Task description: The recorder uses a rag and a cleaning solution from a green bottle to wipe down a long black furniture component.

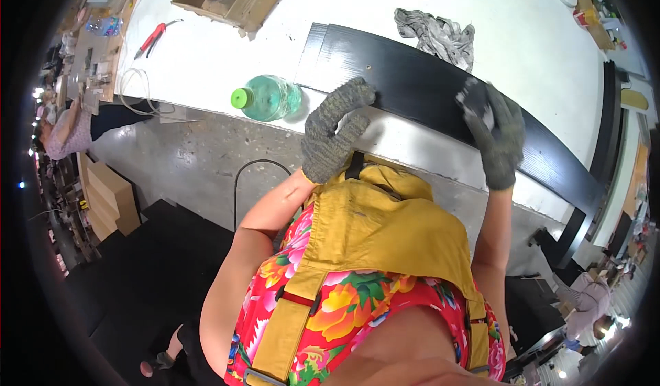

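We are bracing the long black board (pixel 412 87), stiff and probably heavy, on the white table (pixel 227 49), our left hand (pixel 335 128) pressing open-fingered on its near edge while our right hand (pixel 496 135) is clenching a small grey sanding pad (pixel 476 103).

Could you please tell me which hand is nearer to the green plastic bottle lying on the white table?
Left. The left hand rests just beside the green plastic bottle; the right hand is farther along the black board.

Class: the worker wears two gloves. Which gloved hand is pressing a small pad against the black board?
The right hand: it presses a small grey pad onto the black board. The left hand holds nothing, its fingers resting on the board's near edge.
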